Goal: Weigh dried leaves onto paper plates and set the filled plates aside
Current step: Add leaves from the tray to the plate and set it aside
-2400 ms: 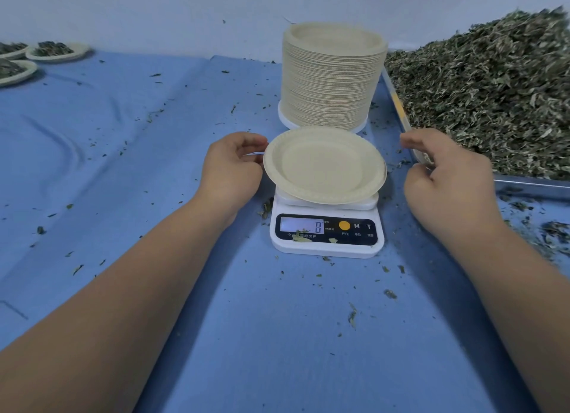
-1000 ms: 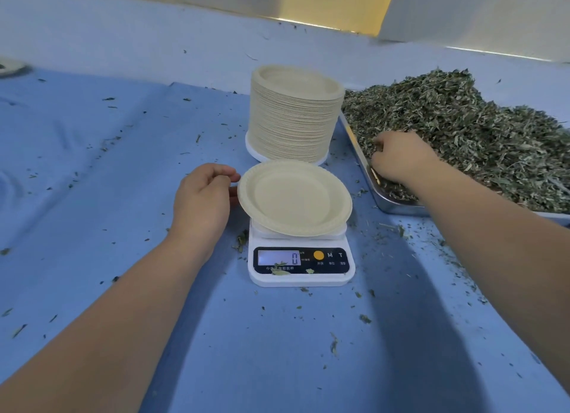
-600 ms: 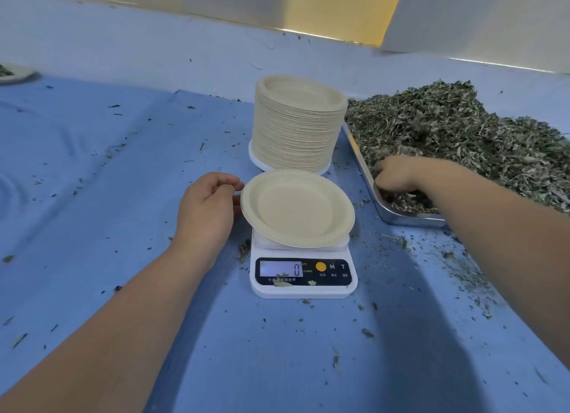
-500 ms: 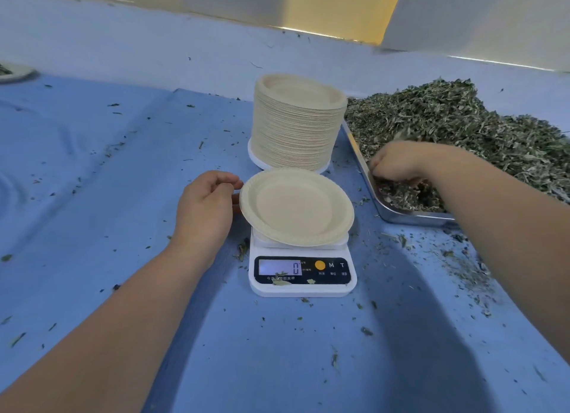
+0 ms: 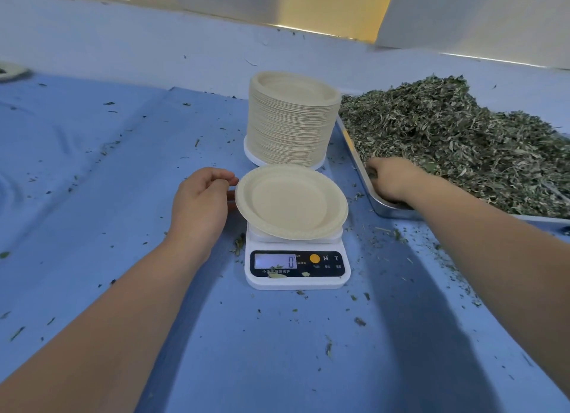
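Note:
An empty paper plate [image 5: 290, 201] sits on a small white scale [image 5: 297, 269] whose display reads 0. My left hand [image 5: 199, 201] is curled at the plate's left rim, fingertips touching the edge. My right hand [image 5: 391, 179] is dug into the near left corner of a big heap of dried leaves [image 5: 462, 141] on a metal tray [image 5: 388, 210]; its fingers are curled in the leaves and partly hidden. A tall stack of paper plates [image 5: 291, 119] stands just behind the scale.
A blue cloth [image 5: 108, 196] covers the table, with leaf crumbs scattered on it, most around the scale and the tray. The rim of another plate [image 5: 12, 71] shows at the far left edge. A pale wall runs along the back.
My right hand went from beside the scale into the tray and has been working in the leaves at its near corner. The left hand has stayed at the plate's rim.

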